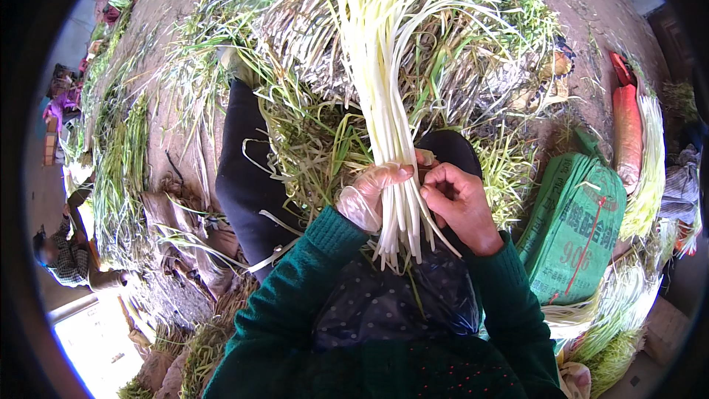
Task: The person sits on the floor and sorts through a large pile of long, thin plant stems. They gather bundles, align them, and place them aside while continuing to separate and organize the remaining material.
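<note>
My left hand (368, 194), in a thin clear plastic glove, is closed around a bundle of pale yellow-white leafy stalks (382, 94), which look like blanched chives. Their white ends hang below the hand over my lap, and the long leaves reach away from me. My bare right hand (460, 202) is at the bundle's right side, with thumb and forefinger pinched close to one stalk that slants outward. Whether the fingertips grip that stalk cannot be made out. A dark dotted plastic apron (388, 305) covers my lap.
Before me lies a big heap of uncleaned stalks (310, 33). A green woven sack (576, 227) with printing stands at right, beside a red roll (627, 138) and pale bundled stalks (648, 177). Loose green leaves (119, 177) cover the left floor. A person (69, 255) sits at far left.
</note>
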`<state>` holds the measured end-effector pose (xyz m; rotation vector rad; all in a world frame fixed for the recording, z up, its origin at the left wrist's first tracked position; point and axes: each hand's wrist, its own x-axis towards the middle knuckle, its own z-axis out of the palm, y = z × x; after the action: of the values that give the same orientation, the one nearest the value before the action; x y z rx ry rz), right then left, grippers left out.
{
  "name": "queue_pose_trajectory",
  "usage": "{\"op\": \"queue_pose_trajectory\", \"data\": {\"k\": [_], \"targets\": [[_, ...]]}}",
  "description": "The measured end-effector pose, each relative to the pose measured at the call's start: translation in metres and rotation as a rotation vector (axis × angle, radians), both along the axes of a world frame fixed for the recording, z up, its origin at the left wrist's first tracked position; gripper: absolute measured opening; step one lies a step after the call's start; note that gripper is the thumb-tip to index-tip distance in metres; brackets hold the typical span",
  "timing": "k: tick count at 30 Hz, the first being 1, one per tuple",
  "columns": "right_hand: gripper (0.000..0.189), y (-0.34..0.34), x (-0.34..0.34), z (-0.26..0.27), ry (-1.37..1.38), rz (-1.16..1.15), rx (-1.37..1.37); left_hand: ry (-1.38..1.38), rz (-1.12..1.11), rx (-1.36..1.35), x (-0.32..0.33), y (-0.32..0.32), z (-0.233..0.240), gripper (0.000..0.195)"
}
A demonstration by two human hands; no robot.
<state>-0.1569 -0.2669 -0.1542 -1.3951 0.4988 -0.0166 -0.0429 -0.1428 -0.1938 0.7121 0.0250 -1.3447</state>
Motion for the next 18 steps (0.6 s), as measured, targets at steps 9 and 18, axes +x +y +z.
{"op": "queue_pose_trajectory", "data": {"k": [9, 18], "targets": [[0.007, -0.001, -0.027, 0.018, -0.079, -0.062, 0.035, 0.018, 0.019, -0.037, 0.002, 0.002, -0.007, 0.039], [0.005, 0.015, -0.001, -0.013, -0.166, -0.088, -0.143, 0.093, 0.042, -0.047, -0.001, 0.000, 0.001, 0.042]]}}
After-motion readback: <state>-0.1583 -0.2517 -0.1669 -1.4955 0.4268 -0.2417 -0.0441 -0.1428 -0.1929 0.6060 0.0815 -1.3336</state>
